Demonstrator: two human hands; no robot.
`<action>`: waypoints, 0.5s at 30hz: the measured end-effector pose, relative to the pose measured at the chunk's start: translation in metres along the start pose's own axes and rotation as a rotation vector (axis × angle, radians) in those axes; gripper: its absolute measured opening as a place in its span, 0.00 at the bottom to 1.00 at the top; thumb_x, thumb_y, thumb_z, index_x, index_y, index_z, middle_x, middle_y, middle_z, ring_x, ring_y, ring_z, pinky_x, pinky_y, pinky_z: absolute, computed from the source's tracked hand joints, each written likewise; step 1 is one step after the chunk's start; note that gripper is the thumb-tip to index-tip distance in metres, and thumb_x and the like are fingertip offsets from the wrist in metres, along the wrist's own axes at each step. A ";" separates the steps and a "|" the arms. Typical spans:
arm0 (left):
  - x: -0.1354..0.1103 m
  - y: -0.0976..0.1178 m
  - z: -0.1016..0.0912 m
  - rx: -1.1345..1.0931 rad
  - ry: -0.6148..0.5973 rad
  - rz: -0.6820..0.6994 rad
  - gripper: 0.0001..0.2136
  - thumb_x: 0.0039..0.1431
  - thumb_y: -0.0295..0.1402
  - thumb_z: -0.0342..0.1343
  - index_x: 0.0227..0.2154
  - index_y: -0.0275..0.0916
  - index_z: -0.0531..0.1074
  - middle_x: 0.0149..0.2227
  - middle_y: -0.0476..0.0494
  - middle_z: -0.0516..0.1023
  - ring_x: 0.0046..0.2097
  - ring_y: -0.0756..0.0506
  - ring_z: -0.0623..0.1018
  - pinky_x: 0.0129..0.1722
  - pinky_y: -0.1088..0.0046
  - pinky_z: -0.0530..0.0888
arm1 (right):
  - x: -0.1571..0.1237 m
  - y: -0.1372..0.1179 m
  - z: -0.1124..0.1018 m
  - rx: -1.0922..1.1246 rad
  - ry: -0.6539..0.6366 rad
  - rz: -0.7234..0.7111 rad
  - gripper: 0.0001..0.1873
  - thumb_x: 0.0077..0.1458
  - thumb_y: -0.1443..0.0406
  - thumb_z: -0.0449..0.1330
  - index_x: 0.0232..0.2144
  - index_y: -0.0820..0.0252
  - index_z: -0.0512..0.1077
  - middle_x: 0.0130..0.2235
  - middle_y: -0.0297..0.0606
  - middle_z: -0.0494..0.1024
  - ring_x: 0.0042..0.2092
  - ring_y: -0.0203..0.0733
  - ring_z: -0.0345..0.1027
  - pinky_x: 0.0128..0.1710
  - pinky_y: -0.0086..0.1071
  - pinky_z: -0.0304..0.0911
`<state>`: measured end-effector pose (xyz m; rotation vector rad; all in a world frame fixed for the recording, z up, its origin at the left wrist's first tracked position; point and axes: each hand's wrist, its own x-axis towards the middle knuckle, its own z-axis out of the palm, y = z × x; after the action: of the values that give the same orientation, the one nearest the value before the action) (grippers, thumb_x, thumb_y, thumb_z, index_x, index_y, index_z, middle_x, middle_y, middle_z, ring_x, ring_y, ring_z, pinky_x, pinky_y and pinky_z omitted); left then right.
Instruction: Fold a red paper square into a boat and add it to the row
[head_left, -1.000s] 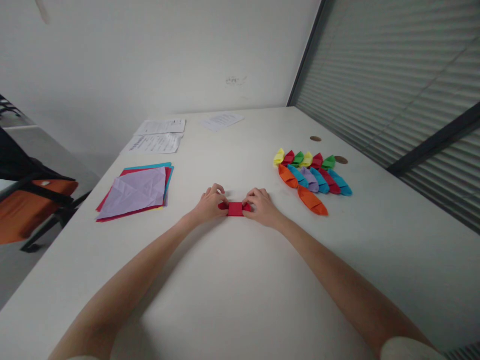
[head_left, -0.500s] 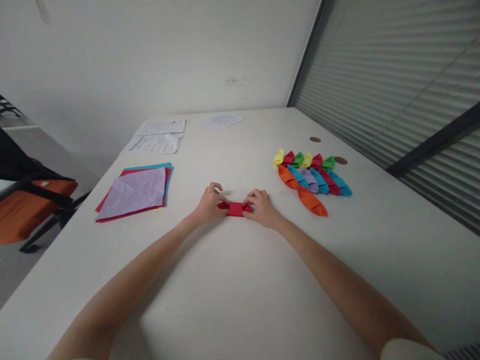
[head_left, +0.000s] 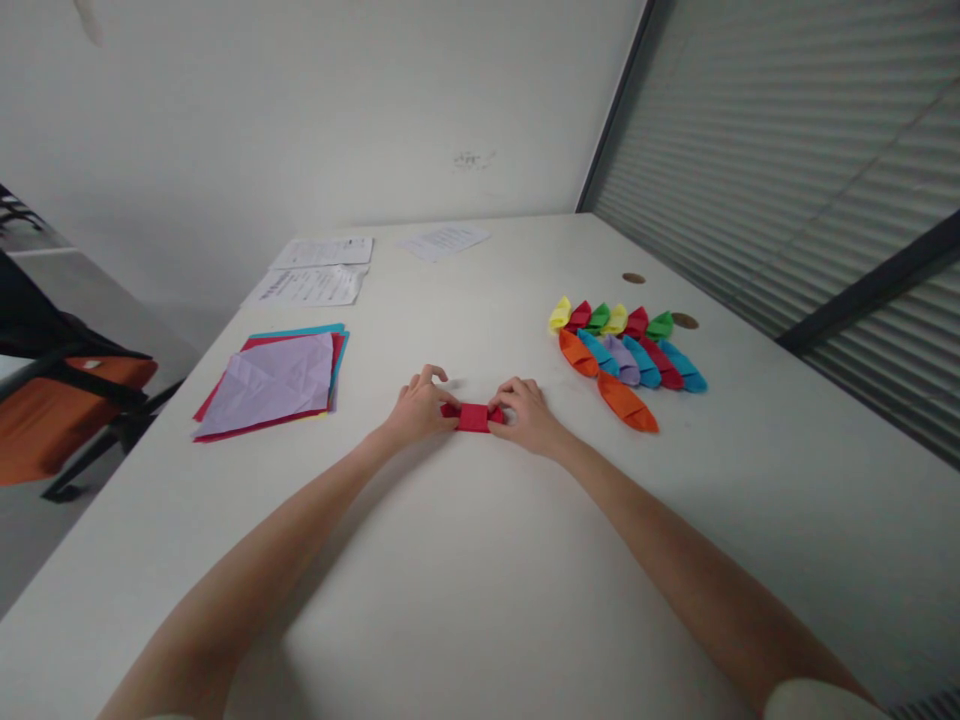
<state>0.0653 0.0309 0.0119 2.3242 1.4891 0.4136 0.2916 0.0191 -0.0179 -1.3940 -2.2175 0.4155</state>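
A small red folded paper (head_left: 473, 418) lies on the white table in front of me, its flat middle showing between my hands. At its left end, my left hand (head_left: 420, 407) pinches the paper between thumb and fingers. The opposite end is gripped by my right hand (head_left: 525, 413), with the fingers curled over it. Both fingertips partly hide the paper's ends. To the right lie folded paper pieces in several colours, among them an orange folded piece (head_left: 627, 402) nearest my right hand.
Left of my hands rests a stack of coloured paper sheets (head_left: 274, 385), lilac on top. Printed sheets (head_left: 315, 285) lie at the back left, another printed sheet (head_left: 446, 241) at the back. An orange chair (head_left: 71, 415) stands beyond the table's left edge; window blinds (head_left: 780, 150) flank the right.
Both hands keep their hold on the red folded paper with hardly any movement. The whole view has shifted very slightly.
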 end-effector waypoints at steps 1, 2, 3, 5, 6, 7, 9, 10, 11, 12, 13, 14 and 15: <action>0.000 0.000 0.000 0.001 -0.003 -0.004 0.09 0.49 0.34 0.65 0.36 0.48 0.81 0.53 0.43 0.61 0.52 0.36 0.70 0.52 0.53 0.69 | 0.000 -0.001 0.000 0.002 0.003 0.002 0.08 0.48 0.63 0.67 0.33 0.54 0.76 0.43 0.40 0.70 0.49 0.51 0.59 0.51 0.47 0.58; -0.001 0.000 -0.001 0.003 -0.006 -0.007 0.09 0.49 0.34 0.64 0.36 0.48 0.81 0.53 0.43 0.61 0.52 0.36 0.70 0.52 0.53 0.68 | 0.000 -0.001 0.000 0.003 0.005 0.003 0.08 0.48 0.63 0.67 0.33 0.54 0.76 0.43 0.40 0.70 0.49 0.51 0.59 0.51 0.47 0.57; -0.001 0.000 -0.001 0.006 -0.009 -0.008 0.09 0.49 0.34 0.64 0.36 0.48 0.81 0.53 0.43 0.61 0.53 0.36 0.70 0.52 0.52 0.68 | 0.000 -0.002 -0.001 0.003 0.006 0.004 0.07 0.48 0.63 0.67 0.33 0.54 0.76 0.43 0.40 0.70 0.49 0.51 0.59 0.51 0.47 0.57; -0.001 0.000 -0.001 0.013 -0.012 -0.005 0.10 0.49 0.35 0.64 0.36 0.49 0.81 0.54 0.43 0.61 0.53 0.35 0.69 0.53 0.52 0.68 | -0.001 -0.002 -0.001 -0.002 0.003 0.004 0.07 0.48 0.63 0.67 0.33 0.54 0.75 0.44 0.40 0.70 0.49 0.51 0.59 0.51 0.47 0.57; -0.002 0.000 -0.001 0.016 -0.011 -0.002 0.10 0.49 0.35 0.64 0.36 0.49 0.81 0.54 0.43 0.61 0.53 0.35 0.70 0.53 0.52 0.68 | -0.001 -0.003 -0.001 -0.008 -0.001 0.006 0.07 0.48 0.63 0.67 0.33 0.54 0.75 0.44 0.40 0.70 0.49 0.51 0.58 0.50 0.47 0.57; -0.002 0.000 -0.001 0.020 -0.011 -0.002 0.10 0.49 0.35 0.64 0.36 0.50 0.81 0.54 0.43 0.61 0.53 0.35 0.70 0.53 0.52 0.68 | -0.001 -0.003 -0.001 -0.015 -0.005 0.009 0.07 0.48 0.62 0.67 0.33 0.54 0.75 0.44 0.40 0.70 0.49 0.51 0.58 0.50 0.47 0.57; -0.003 0.001 -0.001 0.024 -0.011 -0.006 0.09 0.50 0.35 0.64 0.36 0.49 0.81 0.54 0.43 0.61 0.53 0.36 0.70 0.53 0.52 0.68 | -0.001 -0.003 -0.001 -0.026 -0.011 0.013 0.07 0.48 0.62 0.67 0.33 0.54 0.76 0.44 0.40 0.70 0.49 0.52 0.58 0.50 0.47 0.57; -0.003 0.001 -0.002 0.024 -0.012 -0.010 0.09 0.50 0.35 0.64 0.36 0.49 0.81 0.55 0.43 0.61 0.53 0.36 0.70 0.53 0.52 0.68 | -0.001 -0.003 -0.001 -0.029 -0.008 0.013 0.07 0.48 0.62 0.67 0.33 0.54 0.76 0.44 0.40 0.71 0.49 0.52 0.59 0.50 0.47 0.57; -0.003 0.002 -0.002 0.021 -0.012 -0.013 0.09 0.50 0.35 0.64 0.36 0.49 0.81 0.55 0.43 0.61 0.53 0.36 0.70 0.53 0.51 0.68 | -0.001 -0.003 -0.001 -0.028 0.001 0.010 0.07 0.49 0.62 0.67 0.33 0.54 0.76 0.44 0.40 0.71 0.49 0.52 0.59 0.50 0.47 0.57; -0.003 0.001 -0.003 0.015 -0.012 -0.015 0.09 0.49 0.35 0.64 0.36 0.48 0.81 0.55 0.42 0.61 0.54 0.35 0.70 0.53 0.51 0.67 | -0.002 -0.003 0.000 -0.022 0.013 0.005 0.07 0.49 0.62 0.67 0.33 0.54 0.76 0.44 0.40 0.71 0.49 0.51 0.59 0.50 0.47 0.57; -0.002 0.000 -0.003 0.003 -0.011 -0.013 0.10 0.49 0.35 0.65 0.36 0.48 0.81 0.56 0.42 0.61 0.54 0.35 0.70 0.54 0.51 0.68 | -0.002 -0.002 0.000 -0.012 0.026 -0.005 0.06 0.49 0.63 0.67 0.32 0.54 0.76 0.43 0.40 0.71 0.49 0.51 0.59 0.50 0.47 0.57; 0.000 -0.002 -0.003 -0.018 -0.012 -0.003 0.10 0.47 0.34 0.65 0.36 0.47 0.81 0.55 0.42 0.62 0.54 0.36 0.70 0.54 0.52 0.68 | -0.003 -0.002 0.001 0.001 0.041 -0.020 0.06 0.49 0.63 0.67 0.32 0.55 0.76 0.43 0.40 0.71 0.48 0.50 0.59 0.50 0.46 0.57; 0.001 -0.004 -0.003 -0.050 -0.013 0.012 0.10 0.46 0.34 0.66 0.35 0.45 0.81 0.55 0.41 0.64 0.54 0.36 0.70 0.54 0.54 0.69 | -0.003 -0.001 0.001 0.015 0.056 -0.040 0.06 0.48 0.64 0.67 0.32 0.55 0.76 0.42 0.40 0.71 0.48 0.50 0.60 0.50 0.46 0.58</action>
<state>0.0614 0.0339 0.0130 2.2940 1.4428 0.4330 0.2912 0.0162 -0.0194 -1.3350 -2.1889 0.3741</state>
